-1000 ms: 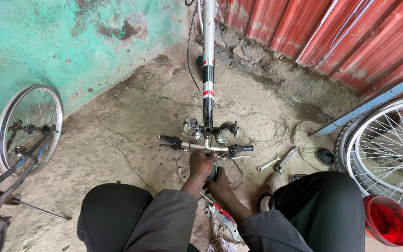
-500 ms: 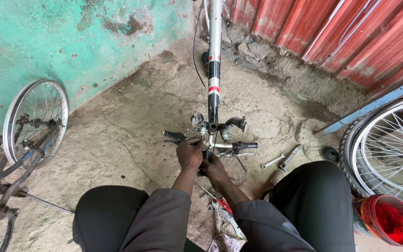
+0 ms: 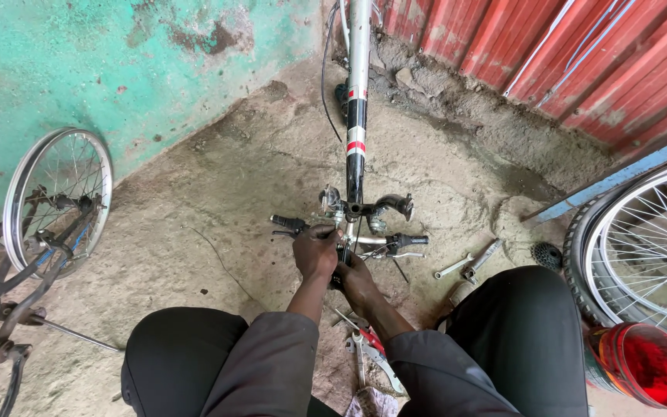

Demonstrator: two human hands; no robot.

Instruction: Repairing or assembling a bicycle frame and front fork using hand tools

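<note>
Both hands at the handlebar centre of an upturned bicycle.

Left hand [image 3: 316, 252] closes over the handlebar [image 3: 349, 235] near its stem; right hand [image 3: 357, 279], at 5 o'clock from it, appears to grip a dark tool. Wrenches [image 3: 472, 264] lie at 3 o'clock on the dirt.

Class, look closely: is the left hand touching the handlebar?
Touching. The head view shows the left hand wrapped over the handlebar near its middle, fingers closed around the bar with no gap showing.
</note>
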